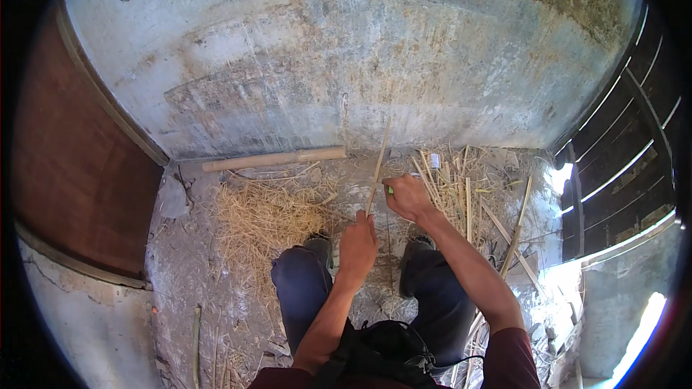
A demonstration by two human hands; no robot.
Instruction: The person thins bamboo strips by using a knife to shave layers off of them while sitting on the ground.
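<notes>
My left hand [358, 245] is closed around the lower end of a thin bamboo strip [380, 153], which slants up and away toward the wall. Beside the strip's middle, my right hand [409, 198] is closed on a small green-handled tool [390, 190]. Only a bit of green shows between the fingers, and the tool's working end is too small to make out. Both hands are above the floor, in front of my knees. A heap of pale shavings [270, 212] lies to the left of the hands, and several split bamboo strips [461, 194] lie to the right.
A bamboo pole [274, 159] lies along the base of the stained wall [346, 50]. A small white container [435, 161] stands among the strips. Longer strips [517, 227] lean out at right, near a dark slatted panel [620, 151]. A brown door [79, 151] is at left.
</notes>
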